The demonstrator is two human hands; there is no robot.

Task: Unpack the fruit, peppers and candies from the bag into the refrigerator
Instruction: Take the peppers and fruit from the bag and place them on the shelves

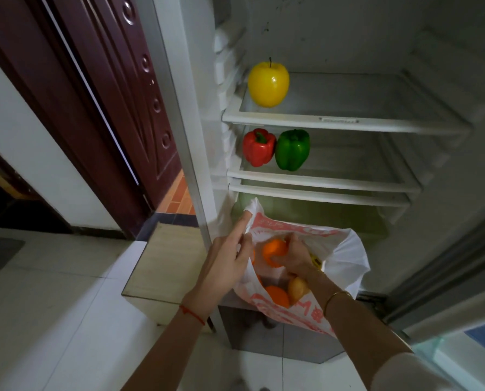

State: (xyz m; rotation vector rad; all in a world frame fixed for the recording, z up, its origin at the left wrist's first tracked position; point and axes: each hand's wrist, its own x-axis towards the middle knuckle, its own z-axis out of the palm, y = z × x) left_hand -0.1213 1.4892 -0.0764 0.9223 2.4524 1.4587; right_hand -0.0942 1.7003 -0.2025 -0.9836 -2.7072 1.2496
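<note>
A white plastic bag with red print (340, 249) stands open in front of the open refrigerator. My left hand (224, 263) pinches the bag's left rim and holds it open. Inside the bag, my right hand (294, 255) is closed around an orange fruit (273, 251). Another orange (278, 296) and a pale yellow fruit (297, 289) lie deeper in the bag. A yellow apple (268, 81) sits on the left of the top shelf (348, 121). On the shelf below (334, 183), a red pepper (258, 148) and a green pepper (292, 149) stand side by side.
The bag rests on a low grey stand (278, 334) by the fridge's foot. A wooden-topped box (168, 258) stands to its left. The fridge door (447, 292) hangs open on the right. A dark red room door (117, 94) is at left. White floor tiles (52, 320) lie below.
</note>
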